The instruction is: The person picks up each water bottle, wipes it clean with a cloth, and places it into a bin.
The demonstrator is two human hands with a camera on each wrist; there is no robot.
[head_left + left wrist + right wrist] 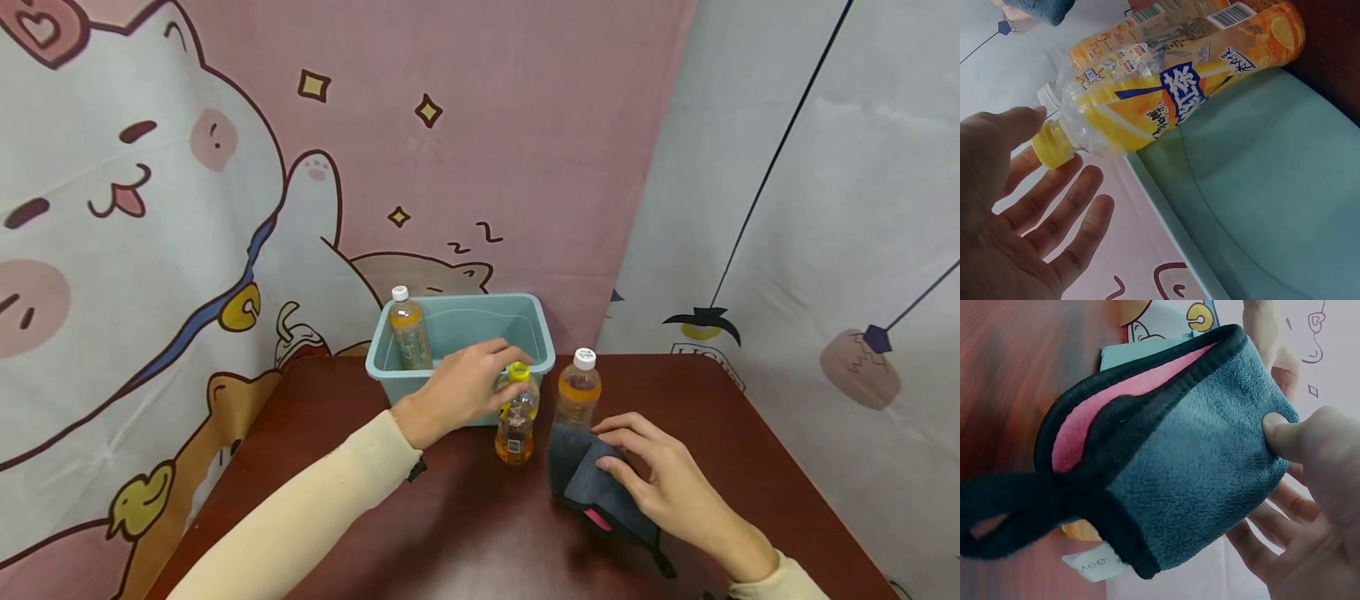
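Note:
My left hand (467, 390) pinches the yellow cap of a plastic tea bottle (516, 427) between thumb and index finger. The bottle stands at the front right of a light blue bin. In the left wrist view, its yellow label (1141, 106) shows, and the other fingers spread away from the cap. My right hand (667, 483) grips a folded dark grey-blue cloth (611, 492) by one edge, thumb on top. Pink lining (1075, 437), black trim and a hanging loop (1010, 503) show in the right wrist view. Behind the cloth stands a white-capped bottle (580, 387), its lower part hidden.
The light blue bin (403, 388) sits at the back of the dark red-brown table (480, 542). Another white-capped bottle (411, 335) stands in its left end. A cartoon-printed backdrop (525, 150) hangs right behind the table.

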